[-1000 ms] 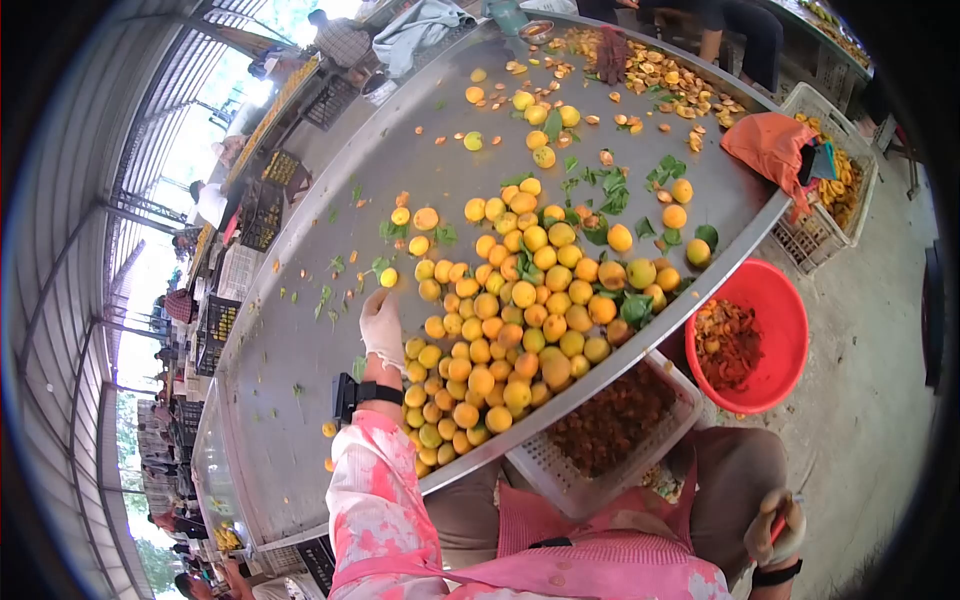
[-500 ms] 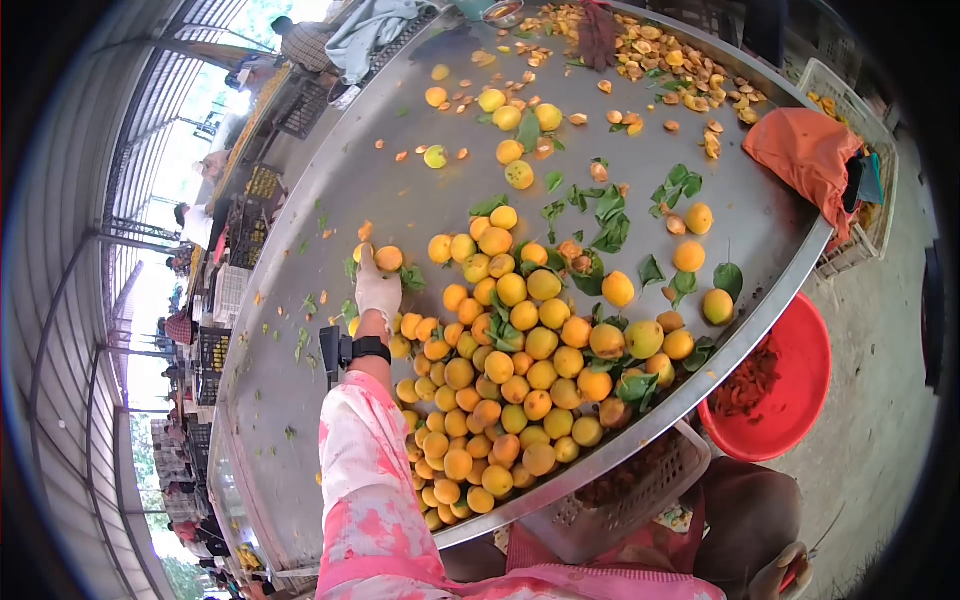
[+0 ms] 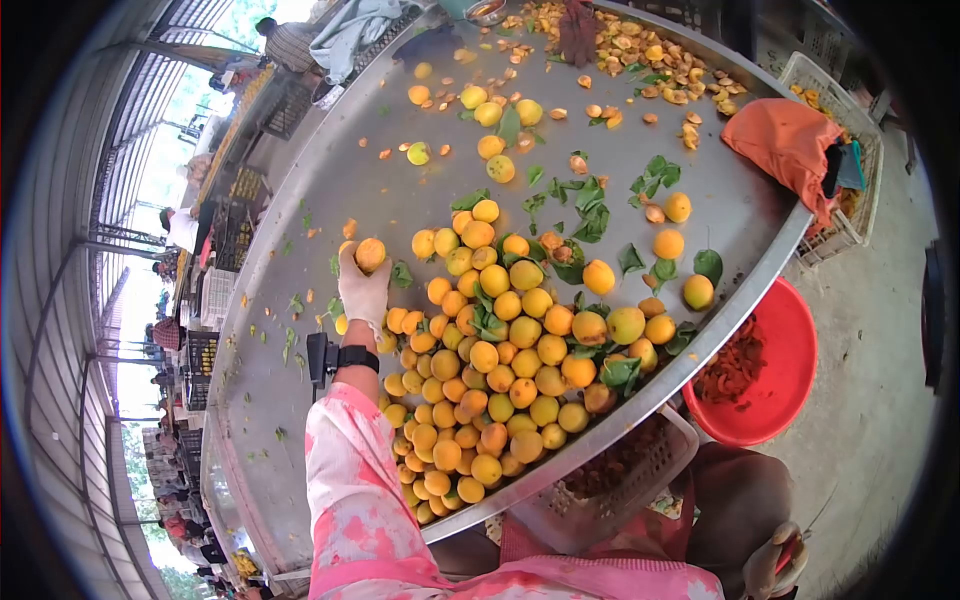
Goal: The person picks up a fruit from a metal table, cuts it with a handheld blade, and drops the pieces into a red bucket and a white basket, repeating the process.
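Observation:
My left hand (image 3: 362, 292), in a pale glove, has its fingers closed around an orange-yellow apricot (image 3: 370, 255) at the left of the metal table (image 3: 300, 400). Beside it spreads a large heap of apricots (image 3: 500, 360) mixed with green leaves. Low at the right edge, beyond my knee, my right hand (image 3: 772, 566) is wrapped around a red-handled knife (image 3: 790, 553); its thin blade points up and right. Part of that hand is cut off by the frame's bottom.
Split apricot pieces (image 3: 640, 60) lie at the table's far end. An orange cloth bag (image 3: 785, 150) hangs over the right rim near a white crate (image 3: 860, 190). Below are a red basin (image 3: 790, 390) and a plastic basket (image 3: 640, 480). Other people work at left.
My left hand has taken hold of the apricot that lay by its fingertips. The view has shifted slightly, moving the table's contents leftward. My right hand remains low with the knife.

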A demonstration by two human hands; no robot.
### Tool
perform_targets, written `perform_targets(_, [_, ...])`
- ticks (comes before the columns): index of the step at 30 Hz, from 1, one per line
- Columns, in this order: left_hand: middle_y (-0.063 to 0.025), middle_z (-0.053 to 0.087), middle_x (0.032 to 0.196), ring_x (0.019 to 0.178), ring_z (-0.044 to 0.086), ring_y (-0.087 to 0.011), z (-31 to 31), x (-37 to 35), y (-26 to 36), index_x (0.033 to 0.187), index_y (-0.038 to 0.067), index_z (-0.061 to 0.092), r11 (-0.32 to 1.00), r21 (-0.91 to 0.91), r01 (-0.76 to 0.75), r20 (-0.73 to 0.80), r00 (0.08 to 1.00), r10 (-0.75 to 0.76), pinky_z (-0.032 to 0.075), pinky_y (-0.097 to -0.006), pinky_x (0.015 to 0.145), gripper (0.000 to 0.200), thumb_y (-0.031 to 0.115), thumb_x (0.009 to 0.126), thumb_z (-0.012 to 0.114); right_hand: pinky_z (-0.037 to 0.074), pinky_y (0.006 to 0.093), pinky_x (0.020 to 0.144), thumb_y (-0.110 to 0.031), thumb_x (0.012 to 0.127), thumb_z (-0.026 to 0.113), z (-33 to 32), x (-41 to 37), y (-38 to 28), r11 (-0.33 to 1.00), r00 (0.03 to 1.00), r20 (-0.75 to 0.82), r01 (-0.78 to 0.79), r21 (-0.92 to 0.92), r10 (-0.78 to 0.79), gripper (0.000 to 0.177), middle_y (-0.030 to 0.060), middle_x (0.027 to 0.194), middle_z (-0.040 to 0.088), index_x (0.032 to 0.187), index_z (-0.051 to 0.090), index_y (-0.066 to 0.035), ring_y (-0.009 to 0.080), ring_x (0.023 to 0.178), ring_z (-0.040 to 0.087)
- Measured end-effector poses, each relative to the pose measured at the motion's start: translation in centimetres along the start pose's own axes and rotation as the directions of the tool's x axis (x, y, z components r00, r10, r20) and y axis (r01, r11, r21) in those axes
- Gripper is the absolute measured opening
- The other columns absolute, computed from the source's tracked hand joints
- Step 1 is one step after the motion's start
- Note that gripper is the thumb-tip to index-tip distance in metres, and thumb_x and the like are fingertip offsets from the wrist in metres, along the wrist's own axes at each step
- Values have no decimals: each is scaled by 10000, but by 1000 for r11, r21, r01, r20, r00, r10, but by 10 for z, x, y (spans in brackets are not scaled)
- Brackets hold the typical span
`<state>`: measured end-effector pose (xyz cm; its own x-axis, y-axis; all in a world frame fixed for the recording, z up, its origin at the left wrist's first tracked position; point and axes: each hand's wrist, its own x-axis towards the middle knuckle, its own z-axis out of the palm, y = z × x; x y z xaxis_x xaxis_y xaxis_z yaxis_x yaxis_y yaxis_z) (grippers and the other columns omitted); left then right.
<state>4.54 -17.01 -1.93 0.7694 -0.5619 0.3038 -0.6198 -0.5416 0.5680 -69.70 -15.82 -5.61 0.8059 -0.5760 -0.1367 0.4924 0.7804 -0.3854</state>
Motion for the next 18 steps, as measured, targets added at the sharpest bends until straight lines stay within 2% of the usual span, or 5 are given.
perform_targets(5, [-145,626,1106,1060,623,-294,-45,-67,83,1231,23,525,853,-428,300,326,931,-164,485,-347,895,428,70,829,665,372,334,321,-431,1027,361,26,-15,20,959,967,-167,149,-239,-192,451,104,476,491,1111,476,-3,204,324,441])
perform_targets(7, [-123,599,1125,1011,603,-214,-52,-100,83,1226,17,528,816,-113,-567,369,739,564,496,-335,839,392,-9,844,613,369,334,316,-437,1018,422,33,-22,28,979,971,-166,152,-134,-174,479,108,483,499,1167,470,16,206,328,450])
perform_targets(11, [-103,585,1145,956,577,-155,-75,-196,164,1219,13,545,651,-251,-717,300,581,756,494,-291,791,382,-70,848,580,342,321,320,-411,1007,472,65,-13,32,997,987,-145,70,16,-67,439,69,523,487,1189,506,-13,178,342,419])
perform_targets(13, [-94,562,1189,953,575,-143,-87,-249,197,1294,20,494,32,-617,786,771,596,225,479,-243,740,451,-67,858,565,356,305,356,-376,1005,480,91,-7,35,999,955,-294,29,32,-18,392,47,581,501,1182,529,-29,165,387,445])
perform_targets(18, [-126,511,1337,1013,614,-190,-107,-326,235,1507,63,267,203,-628,751,768,558,314,495,-237,751,651,-29,905,494,402,285,418,-281,1009,441,122,0,24,992,896,-443,-20,-125,-37,316,30,638,509,1176,538,-32,157,441,484])
